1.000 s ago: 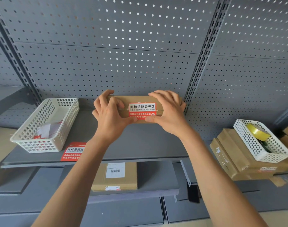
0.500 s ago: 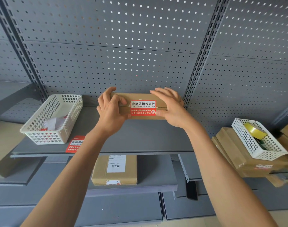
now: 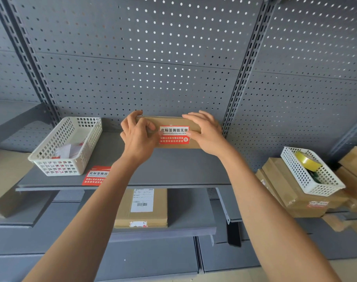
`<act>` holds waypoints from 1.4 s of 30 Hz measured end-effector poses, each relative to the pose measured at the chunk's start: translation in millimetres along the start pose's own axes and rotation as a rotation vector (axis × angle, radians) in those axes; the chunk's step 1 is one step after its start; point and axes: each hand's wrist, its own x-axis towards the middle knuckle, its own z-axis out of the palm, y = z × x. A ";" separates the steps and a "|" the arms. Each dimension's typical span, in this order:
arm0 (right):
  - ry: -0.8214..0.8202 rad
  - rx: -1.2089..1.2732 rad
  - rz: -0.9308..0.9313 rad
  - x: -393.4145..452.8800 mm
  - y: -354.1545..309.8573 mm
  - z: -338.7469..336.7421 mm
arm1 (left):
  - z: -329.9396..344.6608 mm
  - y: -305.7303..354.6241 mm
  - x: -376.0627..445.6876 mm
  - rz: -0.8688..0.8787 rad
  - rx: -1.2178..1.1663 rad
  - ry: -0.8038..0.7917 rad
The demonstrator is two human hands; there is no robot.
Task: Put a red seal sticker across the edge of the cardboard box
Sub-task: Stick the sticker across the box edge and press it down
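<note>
A flat cardboard box (image 3: pixel 169 121) lies at the back of the grey shelf (image 3: pixel 173 169), against the pegboard. A red and white seal sticker (image 3: pixel 174 135) sits folded over its front edge, white band on top, red band on the front face. My left hand (image 3: pixel 138 137) grips the box's left end, thumb on the top near the sticker. My right hand (image 3: pixel 206 133) holds the right end, fingers spread over the top and thumb against the sticker's right side.
A white basket (image 3: pixel 67 145) with sticker sheets stands at the shelf's left, a loose red sticker (image 3: pixel 96 176) in front of it. Another labelled box (image 3: pixel 142 208) lies on the lower shelf. At right, stacked boxes (image 3: pixel 291 192) carry a white basket (image 3: pixel 309 171) with a yellow tape roll (image 3: pixel 306 160).
Both hands carried the box away from me and down onto the back of the shelf. The grip on its ends stays the same.
</note>
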 end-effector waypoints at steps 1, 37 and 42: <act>-0.006 0.000 0.001 0.5 1.5 -0.8 | -0.2 -0.8 0.6 0.002 -0.005 -0.009; 0.159 0.058 0.028 -5.9 -0.4 21.5 | 15.0 1.1 -12.1 -0.065 0.001 0.127; 0.140 0.087 0.040 -4.6 -0.2 19.8 | 13.4 -1.7 -10.3 -0.051 0.003 0.106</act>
